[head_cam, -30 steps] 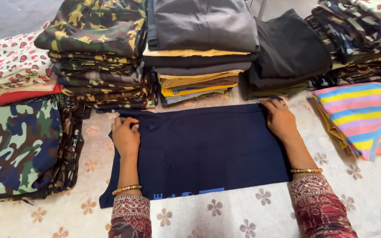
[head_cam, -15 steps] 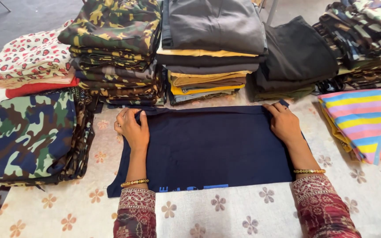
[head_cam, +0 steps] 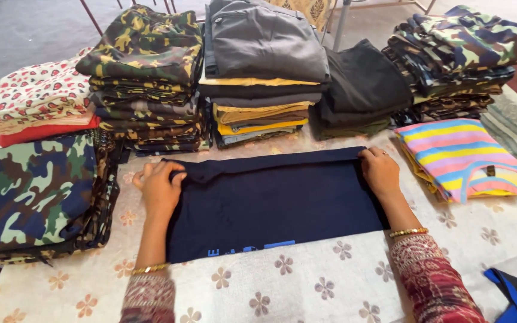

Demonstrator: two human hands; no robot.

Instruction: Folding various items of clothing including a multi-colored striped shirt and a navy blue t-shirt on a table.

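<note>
A dark navy garment (head_cam: pixel 270 203) lies flat on a floral white tablecloth (head_cam: pixel 306 287), a strip of blue print showing at its near edge. My left hand (head_cam: pixel 160 188) pinches the garment's far left corner, fingers curled over the cloth. My right hand (head_cam: pixel 379 170) grips the far right corner in the same way. The far edge between the two hands is lifted into a fold. Both wrists carry gold bangles and patterned maroon sleeves.
Stacks of folded clothes line the far side: camouflage pile (head_cam: pixel 145 78), grey and yellow pile (head_cam: pixel 261 72), black pile (head_cam: pixel 357 90), another camouflage pile (head_cam: pixel 456 60). A blue camouflage stack (head_cam: pixel 31 191) lies left, a striped pastel garment (head_cam: pixel 465 158) right, red-spotted cloth (head_cam: pixel 37 96) far left.
The camera has tipped and shifted, so the stacks sit differently in view. Both hands have closed on the garment's far corners and raised the far edge into a fold.
</note>
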